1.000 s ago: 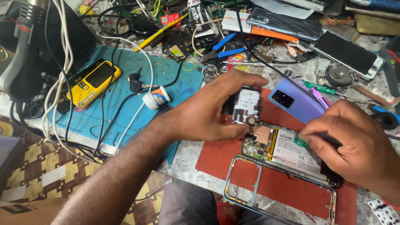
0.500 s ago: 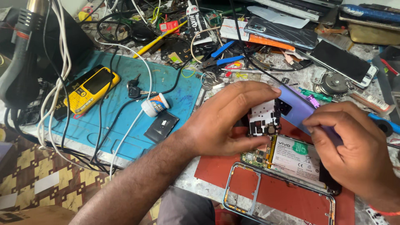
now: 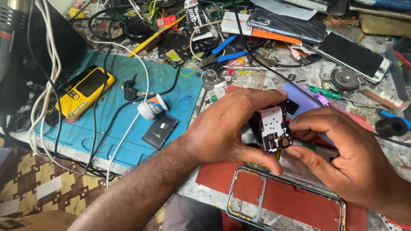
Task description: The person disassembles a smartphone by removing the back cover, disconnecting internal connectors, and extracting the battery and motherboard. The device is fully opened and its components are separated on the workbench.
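My left hand [image 3: 227,128] holds a small phone circuit board with a white metal shield [image 3: 272,127] between thumb and fingers, above the opened phone. My right hand [image 3: 342,154] pinches the same board at its right and lower edge. Under both hands lies the opened phone with its battery [image 3: 299,164] showing, mostly hidden. A purple phone back cover [image 3: 299,100] with a camera window lies just behind the board. An empty metal phone frame [image 3: 252,192] lies on the red mat [image 3: 295,201] in front.
A blue work mat [image 3: 171,81] at left carries a yellow keypad phone [image 3: 83,92], keys [image 3: 130,87], a small white tube [image 3: 153,107] and a black flat part [image 3: 160,130]. White cables [image 3: 47,81] run down the left. Tools, tweezers, phones [image 3: 353,55] and parts crowd the back.
Both hands have come together on the circuit board. The right hand lifted off the opened phone and now grips the board's right side; the board has shifted slightly right and is held more upright.
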Tool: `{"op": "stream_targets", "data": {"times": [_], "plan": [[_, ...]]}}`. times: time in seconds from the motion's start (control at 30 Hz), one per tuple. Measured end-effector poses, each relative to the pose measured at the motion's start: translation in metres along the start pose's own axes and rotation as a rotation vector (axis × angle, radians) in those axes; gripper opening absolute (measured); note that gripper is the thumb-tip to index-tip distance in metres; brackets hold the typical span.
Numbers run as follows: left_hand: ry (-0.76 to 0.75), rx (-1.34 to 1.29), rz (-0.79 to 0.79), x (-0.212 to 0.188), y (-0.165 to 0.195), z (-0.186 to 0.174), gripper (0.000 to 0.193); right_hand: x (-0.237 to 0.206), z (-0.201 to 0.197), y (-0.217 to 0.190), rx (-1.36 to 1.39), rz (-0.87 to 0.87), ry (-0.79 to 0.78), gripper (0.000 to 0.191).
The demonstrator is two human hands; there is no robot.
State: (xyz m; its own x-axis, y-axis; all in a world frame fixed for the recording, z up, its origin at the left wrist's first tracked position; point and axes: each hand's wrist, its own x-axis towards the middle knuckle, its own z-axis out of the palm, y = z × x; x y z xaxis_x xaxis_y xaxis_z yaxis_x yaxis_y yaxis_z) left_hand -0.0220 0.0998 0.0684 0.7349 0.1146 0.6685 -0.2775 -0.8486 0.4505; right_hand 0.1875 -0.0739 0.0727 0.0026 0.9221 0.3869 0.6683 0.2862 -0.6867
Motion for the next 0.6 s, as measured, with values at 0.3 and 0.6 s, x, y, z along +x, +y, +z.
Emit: {"op": "stream_targets", "data": {"times": [0.3,0.6], "plan": [[-0.011,-0.014,-0.02,-0.0024,-0.0012,0.0035,0.101,-0.0037,0.0092,0.011,-0.042,-0.01,-0.021,0.034],[-0.002,0.008,0.013,-0.0034,-0.0013,0.0079,0.096,-0.0003,0.0089,0.0072,0.05,0.042,-0.079,0.028]]}}
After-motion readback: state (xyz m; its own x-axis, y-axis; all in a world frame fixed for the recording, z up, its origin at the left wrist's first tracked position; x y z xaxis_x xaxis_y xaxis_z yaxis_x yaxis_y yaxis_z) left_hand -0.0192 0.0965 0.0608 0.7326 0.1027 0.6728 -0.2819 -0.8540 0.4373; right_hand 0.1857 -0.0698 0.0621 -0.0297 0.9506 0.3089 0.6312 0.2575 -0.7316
